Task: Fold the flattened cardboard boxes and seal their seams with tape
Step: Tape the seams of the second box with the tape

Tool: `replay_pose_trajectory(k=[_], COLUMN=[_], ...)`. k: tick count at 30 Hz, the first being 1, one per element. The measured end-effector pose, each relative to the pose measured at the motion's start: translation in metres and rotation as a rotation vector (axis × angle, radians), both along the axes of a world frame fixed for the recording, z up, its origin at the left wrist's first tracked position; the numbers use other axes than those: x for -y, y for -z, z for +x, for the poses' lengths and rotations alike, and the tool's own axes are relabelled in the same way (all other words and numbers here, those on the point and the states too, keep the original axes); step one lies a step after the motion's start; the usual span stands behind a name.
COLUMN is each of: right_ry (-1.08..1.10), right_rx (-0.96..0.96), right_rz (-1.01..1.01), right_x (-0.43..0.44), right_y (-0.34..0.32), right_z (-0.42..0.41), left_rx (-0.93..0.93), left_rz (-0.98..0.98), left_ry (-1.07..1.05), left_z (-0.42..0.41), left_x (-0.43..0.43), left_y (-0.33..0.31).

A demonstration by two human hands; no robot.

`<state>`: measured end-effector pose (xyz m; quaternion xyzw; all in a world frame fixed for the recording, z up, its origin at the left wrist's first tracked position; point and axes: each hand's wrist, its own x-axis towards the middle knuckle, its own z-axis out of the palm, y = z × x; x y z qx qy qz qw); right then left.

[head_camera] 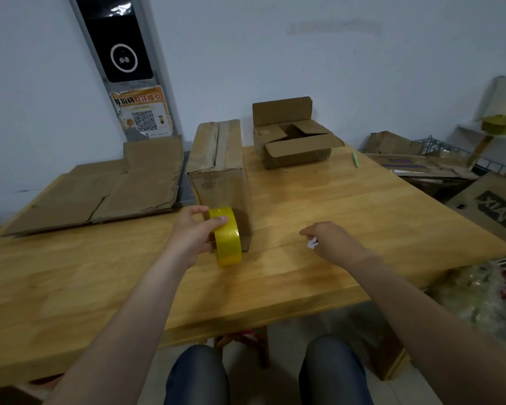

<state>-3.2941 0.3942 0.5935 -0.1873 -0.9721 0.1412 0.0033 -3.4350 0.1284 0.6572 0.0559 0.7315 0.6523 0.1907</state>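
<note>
My left hand grips a yellow roll of tape, held upright just above the wooden table, right in front of a folded cardboard box with a taped seam along its top. My right hand hovers over the table to the right of the roll, fingers curled around a small white object; what it is I cannot tell. A flattened cardboard box lies on the table's left. A smaller box with open flaps stands at the back.
A green pen lies near the table's back right edge. Piled cardboard and a printed carton crowd the floor on the right. A black device with a QR poster leans on the wall. A wooden stool stands under the table.
</note>
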Motion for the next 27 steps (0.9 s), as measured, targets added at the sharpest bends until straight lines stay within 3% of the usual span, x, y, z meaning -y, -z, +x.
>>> replay_pose_trajectory(k=[8,12,19,27], right_ry=[0.115,0.154,0.122,-0.012], right_rx=[-0.022,-0.042,-0.405,-0.504], right_rz=[0.045,-0.033,-0.560,-0.654], right_x=[-0.003,0.007,0.053,0.101], right_y=[0.003,-0.007,-0.061,-0.106], right_z=[-0.007,-0.009,-0.018,-0.033], left_rx=[-0.054,-0.122,-0.165,-0.277], left_rz=[0.012,0.003,-0.013,-0.091], left_ry=[-0.024,-0.015,0.006,-0.017], left_z=[0.004,0.003,0.000,-0.003], left_x=[0.005,0.008,0.018,0.029], left_y=[0.003,0.004,0.009,0.008])
